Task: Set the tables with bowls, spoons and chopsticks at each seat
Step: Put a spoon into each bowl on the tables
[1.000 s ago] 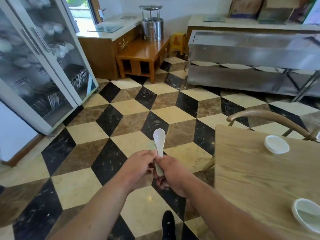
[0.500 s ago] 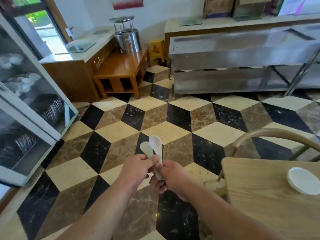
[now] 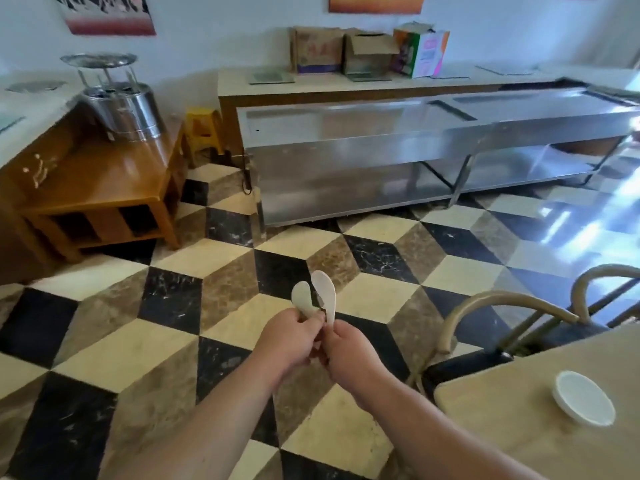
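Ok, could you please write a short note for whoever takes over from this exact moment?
Left hand: pinches the handle of one white spoon.
Right hand: grips the handle of the second white spoon. The two spoons fan apart above the floor, left of the table.
Wooden table: one white bowl sits on it, near the chairs.
Done: that bowl is placed.
Left: both spoons need placing. No spoon or chopsticks lie on the visible part of the table, and no chopsticks are in view.
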`<state>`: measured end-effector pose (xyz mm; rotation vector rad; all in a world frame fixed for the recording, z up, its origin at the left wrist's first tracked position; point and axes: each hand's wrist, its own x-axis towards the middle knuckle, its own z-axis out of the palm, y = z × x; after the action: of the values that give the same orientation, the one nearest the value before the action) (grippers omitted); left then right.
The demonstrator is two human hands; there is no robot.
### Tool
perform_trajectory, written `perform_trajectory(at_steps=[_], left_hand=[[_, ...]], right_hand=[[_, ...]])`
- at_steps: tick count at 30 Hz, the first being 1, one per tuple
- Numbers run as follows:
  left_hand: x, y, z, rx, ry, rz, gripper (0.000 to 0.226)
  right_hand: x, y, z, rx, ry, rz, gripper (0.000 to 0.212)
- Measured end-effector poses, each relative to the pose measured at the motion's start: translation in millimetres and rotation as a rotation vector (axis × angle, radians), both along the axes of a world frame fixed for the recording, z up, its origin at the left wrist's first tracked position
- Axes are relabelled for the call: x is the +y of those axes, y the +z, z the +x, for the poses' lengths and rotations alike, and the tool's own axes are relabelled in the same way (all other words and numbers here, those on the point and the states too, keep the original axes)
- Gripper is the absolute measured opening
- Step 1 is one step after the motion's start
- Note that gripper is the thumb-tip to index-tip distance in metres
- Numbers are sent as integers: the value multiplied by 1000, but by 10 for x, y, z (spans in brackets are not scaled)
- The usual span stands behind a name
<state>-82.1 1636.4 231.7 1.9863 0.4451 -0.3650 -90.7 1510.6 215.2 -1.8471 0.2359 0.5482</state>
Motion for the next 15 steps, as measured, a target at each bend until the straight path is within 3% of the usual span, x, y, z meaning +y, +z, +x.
perform_trajectory(at_steps=[4,8,15], left_hand=[[-49,-6,683,39,-143,62,34],[-290,-137,1298,130,-297,-13,45],[-1123,-386,2542,172,-380,-59,34]], right_hand=[[17,-15,451,-36,-121,-109,28],[-198,-16,798,23,-249,-15,31],[-1036,-212,1793,49,-425,129,32]])
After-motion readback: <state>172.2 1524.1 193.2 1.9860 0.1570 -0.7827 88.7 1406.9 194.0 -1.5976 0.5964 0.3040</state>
